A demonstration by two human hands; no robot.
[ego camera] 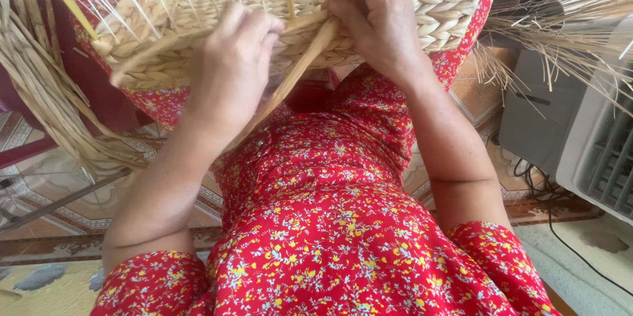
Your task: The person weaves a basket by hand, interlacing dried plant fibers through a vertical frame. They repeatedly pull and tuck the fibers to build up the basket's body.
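Note:
A half-woven straw basket (435, 9) rests on my lap, its braided wall facing me and thin upright stakes sticking out of the rim. My left hand (231, 69) grips a flat tan straw strand (293, 79) that runs diagonally down from the basket's edge. My right hand (372, 16) pinches the upper end of that same strand against the basket's braided rim. I wear a red flowered dress (330, 224) below both arms.
A bundle of loose straw strands (39, 92) curves down at the left. More dry straw (567, 26) fans out at the upper right over a grey-white appliance (580, 138) with a black cable (560, 237). Patterned floor tiles (59, 210) lie beneath.

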